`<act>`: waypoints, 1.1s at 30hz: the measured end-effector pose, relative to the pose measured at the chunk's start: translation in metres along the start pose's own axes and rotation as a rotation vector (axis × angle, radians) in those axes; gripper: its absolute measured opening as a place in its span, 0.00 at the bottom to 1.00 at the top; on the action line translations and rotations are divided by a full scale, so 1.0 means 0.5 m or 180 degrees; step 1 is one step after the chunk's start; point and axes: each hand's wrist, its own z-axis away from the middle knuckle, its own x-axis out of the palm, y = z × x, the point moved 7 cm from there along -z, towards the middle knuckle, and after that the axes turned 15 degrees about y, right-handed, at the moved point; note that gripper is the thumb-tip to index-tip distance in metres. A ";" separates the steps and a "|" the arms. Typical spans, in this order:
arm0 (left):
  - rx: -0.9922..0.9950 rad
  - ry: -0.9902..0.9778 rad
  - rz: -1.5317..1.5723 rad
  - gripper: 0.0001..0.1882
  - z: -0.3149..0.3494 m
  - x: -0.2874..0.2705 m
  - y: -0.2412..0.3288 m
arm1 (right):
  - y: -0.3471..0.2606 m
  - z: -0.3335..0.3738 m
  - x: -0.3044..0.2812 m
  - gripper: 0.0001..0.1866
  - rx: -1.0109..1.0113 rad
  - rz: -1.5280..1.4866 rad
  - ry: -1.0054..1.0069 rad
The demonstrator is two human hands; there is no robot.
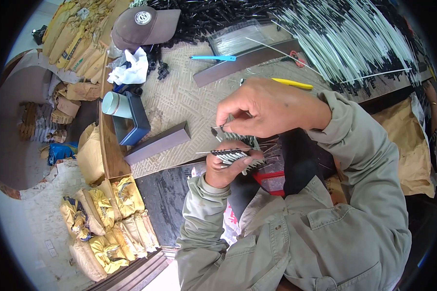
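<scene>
My left hand (219, 173) is closed around a bundle of thin white rods with black ends (233, 156), held low in front of my chest. A thin straight wire (204, 153) lies across the row of black ends and sticks out to the left. Just above the bundle, my right hand (267, 107) has thumb and fingertips pinched together. Between them is a small black end piece (214, 131), with a short pale rod seemingly below it. The pinched fingertips partly hide this piece. More pale rods show behind the bundle, under my right hand.
A large pile of white rods (340, 39) covers the back right. On the patterned mat lie dark bars (160, 142), a blue strip tool (212, 58), a yellow-handled tool (292, 83) and red-handled scissors (296, 59). A cap (145, 25) and a blue bin with a cup (116, 105) stand left.
</scene>
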 end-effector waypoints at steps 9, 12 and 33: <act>-0.0085 0.0012 -0.0174 0.12 0.000 -0.006 -0.006 | 0.045 0.011 0.038 0.11 0.0335 -0.0513 0.0339; -0.0036 0.0160 0.0059 0.16 0.005 -0.004 -0.010 | 0.056 0.012 0.042 0.12 0.0413 -0.0680 0.0302; 0.0381 0.0057 0.0141 0.22 0.004 -0.005 -0.014 | 0.051 0.019 0.033 0.10 0.0148 -0.0859 0.0419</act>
